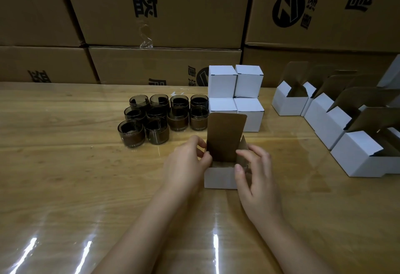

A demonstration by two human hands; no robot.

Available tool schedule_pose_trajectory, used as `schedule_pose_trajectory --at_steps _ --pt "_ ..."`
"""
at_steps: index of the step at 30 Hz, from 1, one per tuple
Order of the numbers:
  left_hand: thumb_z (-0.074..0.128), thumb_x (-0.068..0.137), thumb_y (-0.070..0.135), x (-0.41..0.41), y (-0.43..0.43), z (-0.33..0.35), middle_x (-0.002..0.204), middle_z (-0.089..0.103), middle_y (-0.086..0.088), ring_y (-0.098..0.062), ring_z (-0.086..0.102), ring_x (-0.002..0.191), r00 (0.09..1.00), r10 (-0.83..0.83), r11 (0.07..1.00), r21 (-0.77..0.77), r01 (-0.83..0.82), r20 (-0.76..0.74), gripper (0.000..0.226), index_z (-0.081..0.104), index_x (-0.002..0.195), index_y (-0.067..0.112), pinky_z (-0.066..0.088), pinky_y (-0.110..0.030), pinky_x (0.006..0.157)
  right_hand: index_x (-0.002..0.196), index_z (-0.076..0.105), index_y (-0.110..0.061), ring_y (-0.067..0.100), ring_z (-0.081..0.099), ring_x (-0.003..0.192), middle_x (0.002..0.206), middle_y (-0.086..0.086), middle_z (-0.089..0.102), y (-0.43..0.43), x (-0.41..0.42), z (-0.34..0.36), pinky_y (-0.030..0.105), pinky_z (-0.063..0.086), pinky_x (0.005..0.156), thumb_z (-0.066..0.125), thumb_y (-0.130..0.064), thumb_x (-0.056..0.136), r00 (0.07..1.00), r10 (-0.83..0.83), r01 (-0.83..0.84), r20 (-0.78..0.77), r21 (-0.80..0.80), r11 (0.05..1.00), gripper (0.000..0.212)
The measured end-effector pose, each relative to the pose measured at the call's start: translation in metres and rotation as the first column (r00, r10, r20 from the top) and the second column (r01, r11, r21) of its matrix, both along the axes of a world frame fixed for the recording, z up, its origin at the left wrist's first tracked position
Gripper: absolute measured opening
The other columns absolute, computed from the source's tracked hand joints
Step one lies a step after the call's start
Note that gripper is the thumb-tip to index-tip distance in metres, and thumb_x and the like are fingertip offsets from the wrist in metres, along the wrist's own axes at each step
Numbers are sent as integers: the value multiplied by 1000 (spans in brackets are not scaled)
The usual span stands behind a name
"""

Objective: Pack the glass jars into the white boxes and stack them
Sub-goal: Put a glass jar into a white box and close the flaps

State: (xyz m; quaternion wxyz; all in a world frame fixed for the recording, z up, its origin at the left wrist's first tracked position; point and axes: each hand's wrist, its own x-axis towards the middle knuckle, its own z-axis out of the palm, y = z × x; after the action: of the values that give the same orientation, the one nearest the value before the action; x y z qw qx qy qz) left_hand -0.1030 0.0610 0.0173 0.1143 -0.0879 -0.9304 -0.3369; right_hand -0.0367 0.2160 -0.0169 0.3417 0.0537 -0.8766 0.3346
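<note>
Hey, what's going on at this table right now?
A person is handling an open white box at the front of the wooden table. The left hand grips its left side and the right hand its right side, with the lid flap standing upright. I can't see whether a jar is inside. Unpacked glass jars sit to the left, closed boxes are stacked two high behind, and empty open boxes wait on the right.

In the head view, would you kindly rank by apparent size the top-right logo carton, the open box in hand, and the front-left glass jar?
1. logo carton
2. open box, though its nearness to the camera enlarges it
3. front-left jar
</note>
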Motion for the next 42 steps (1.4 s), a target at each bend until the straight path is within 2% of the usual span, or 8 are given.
schedule_pose_trajectory --at_steps 5,10,13,16,23,28,32,42 --pt "60 88 35 0 -1 -1 70 53 19 0 56 68 1000 1 1000 -5 -1 -5 11 53 97 33 48 -25 55 118 52 -23 -17 44 104 127 -9 43 -2 -1 -2 10 44 62 36 -41 94 1000 -15 15 -15 -58 998 34" --pt "60 88 35 -1 0 -1 69 52 20 -2 57 70 1000 -2 1000 -10 2 -10 11 54 96 32 52 -28 58 107 46 -29 -1 57 86 96 -16 54 6 -3 -6 15 47 60 40 -45 93 995 -58 79 80 -289 954 22" --pt "59 88 35 -1 0 0 69 52 21 -2 57 70 1000 2 1000 -11 -2 -12 10 54 96 32 50 -27 56 103 55 -15 -7 51 98 120 -3 48 10 -4 -5 12 45 69 54 -25 93 996 -90 88 1 -252 964 14" --pt "60 88 35 -1 -1 -1 69 52 21 -2 57 70 1000 -1 1000 -10 1 -13 11 54 97 32 50 -27 57 100 59 -12 0 43 116 130 -5 42 9 -4 -3 8 39 86 51 -32 90 994 -107 97 -33 -215 972 24" --pt "60 89 34 0 0 -1 70 51 21 0 55 68 1000 0 1000 -12 0 -14 12 54 99 31 51 -26 56 95 61 -16 9 53 103 110 -10 55 11 -3 -1 46 51 83 46 -31 91 993 -122 117 -4 -236 965 22" --pt "60 89 33 0 1 -1 67 50 20 0 54 65 999 21 1000 -12 -21 -34 11 54 97 31 42 -22 50 93 57 -22 7 60 81 85 -8 61 13 -2 -4 17 46 62 45 -37 90 985 -36 81 171 -263 961 20" --pt "59 89 34 -1 2 -2 68 49 19 -9 59 71 999 28 999 -36 -29 -32 11 54 98 30 48 -26 55 95 54 -33 -9 56 87 88 -15 60 13 -1 -4 4 43 67 47 -42 89 974 17 56 228 -311 949 12" --pt "59 88 36 -1 1 -3 68 50 22 -5 58 70 1000 20 1000 -14 -20 -20 10 53 96 34 51 -28 58 108 51 -27 4 57 95 103 -8 59 9 -2 -5 14 45 71 55 -43 83 982 2 64 186 -348 935 30"
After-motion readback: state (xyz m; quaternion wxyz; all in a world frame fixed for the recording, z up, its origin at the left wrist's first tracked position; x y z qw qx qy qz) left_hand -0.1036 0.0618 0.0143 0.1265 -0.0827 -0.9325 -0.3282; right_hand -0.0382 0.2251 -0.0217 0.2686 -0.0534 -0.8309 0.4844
